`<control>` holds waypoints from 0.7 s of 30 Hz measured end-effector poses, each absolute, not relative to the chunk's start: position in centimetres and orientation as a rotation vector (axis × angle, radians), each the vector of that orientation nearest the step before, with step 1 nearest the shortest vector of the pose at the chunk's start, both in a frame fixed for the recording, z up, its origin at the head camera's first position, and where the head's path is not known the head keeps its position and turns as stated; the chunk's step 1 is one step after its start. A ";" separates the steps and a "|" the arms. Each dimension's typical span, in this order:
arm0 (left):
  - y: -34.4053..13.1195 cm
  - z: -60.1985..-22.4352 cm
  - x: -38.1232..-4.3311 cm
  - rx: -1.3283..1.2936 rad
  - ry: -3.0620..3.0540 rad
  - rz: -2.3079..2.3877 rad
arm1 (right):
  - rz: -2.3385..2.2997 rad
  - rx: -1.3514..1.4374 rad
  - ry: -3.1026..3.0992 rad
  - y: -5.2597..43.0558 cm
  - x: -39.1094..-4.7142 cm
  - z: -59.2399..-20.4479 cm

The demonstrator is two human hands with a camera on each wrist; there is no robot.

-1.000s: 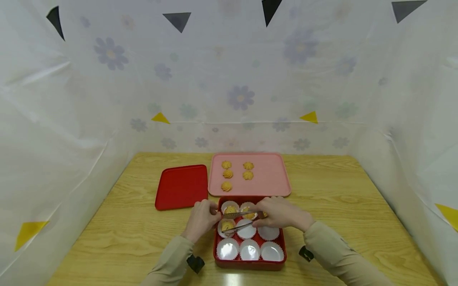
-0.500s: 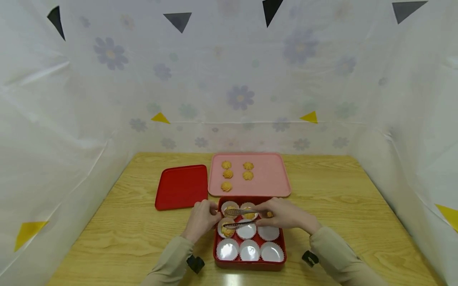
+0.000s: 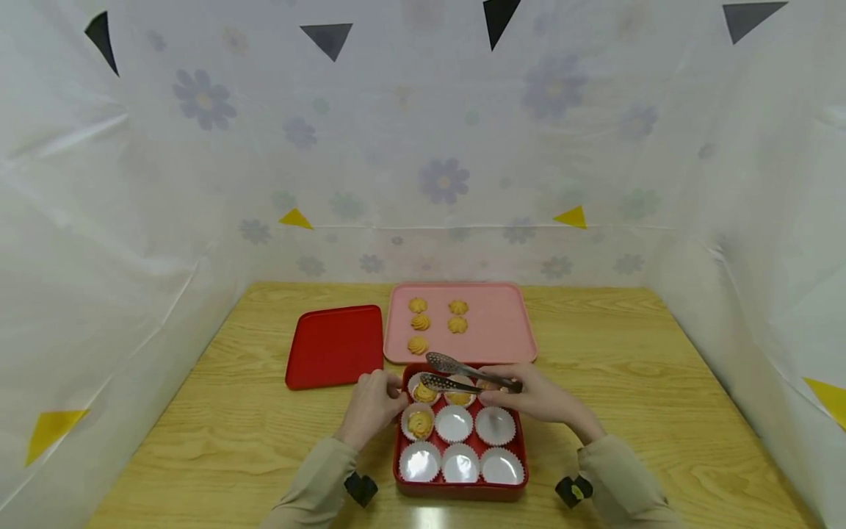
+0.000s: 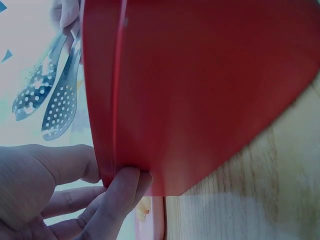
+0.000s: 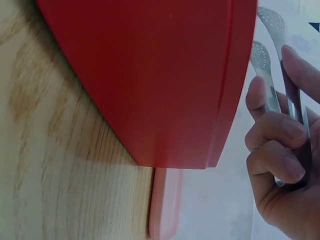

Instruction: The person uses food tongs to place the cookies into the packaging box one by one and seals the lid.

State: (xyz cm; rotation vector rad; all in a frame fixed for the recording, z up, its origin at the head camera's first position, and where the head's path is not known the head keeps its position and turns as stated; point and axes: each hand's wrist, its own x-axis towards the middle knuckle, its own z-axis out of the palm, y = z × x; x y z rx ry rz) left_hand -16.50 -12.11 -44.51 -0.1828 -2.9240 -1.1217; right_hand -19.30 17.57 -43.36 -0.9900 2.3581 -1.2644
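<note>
The silvery perforated metal tongs in my right hand look smooth and shiny. The square red box my left hand pinches looks like smooth, satiny plastic. Its round white pleated paper cups glint; my beige sleeves are matt cloth; the pale yellow wood-grained tabletop gleams.

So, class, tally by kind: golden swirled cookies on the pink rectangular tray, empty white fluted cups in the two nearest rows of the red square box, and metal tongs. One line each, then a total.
Golden swirled cookies on the pink rectangular tray: 5
Empty white fluted cups in the two nearest rows of the red square box: 5
Perforated metal tongs: 1 pair
Total: 11
</note>
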 end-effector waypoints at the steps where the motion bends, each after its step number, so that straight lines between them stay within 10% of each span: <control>1: -12.1 -44.5 -16.5 -0.183 -2.923 -1.122 | -1.289 -0.977 2.351 17.6 -19.3 -43.4; 21: -12.1 -44.4 -16.3 -0.202 -2.909 -1.116 | -1.344 -0.670 2.677 17.6 -20.3 -42.7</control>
